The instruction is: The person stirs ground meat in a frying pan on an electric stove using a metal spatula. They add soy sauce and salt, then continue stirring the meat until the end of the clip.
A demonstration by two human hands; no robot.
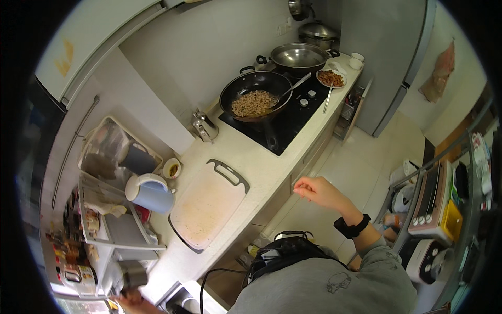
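Note:
At the lower left, my left hand grips the dark handle of a small metal pot; both are blurred. My right hand hangs over the floor beside the counter, fingers loosely curled, nothing visible in it. On the counter before me lies a white cutting board with a dark rim and handle. Beyond it, a black wok on the black cooktop holds cooked minced food, and a metal spatula leans in it. A light-blue kettle stands left of the board.
Behind the wok sits a steel wok. A plate of browned food, a metal pitcher and a small bowl stand on the counter. The sink is at the bottom. A drawer stands open; a shelf rack with a toaster oven is at right.

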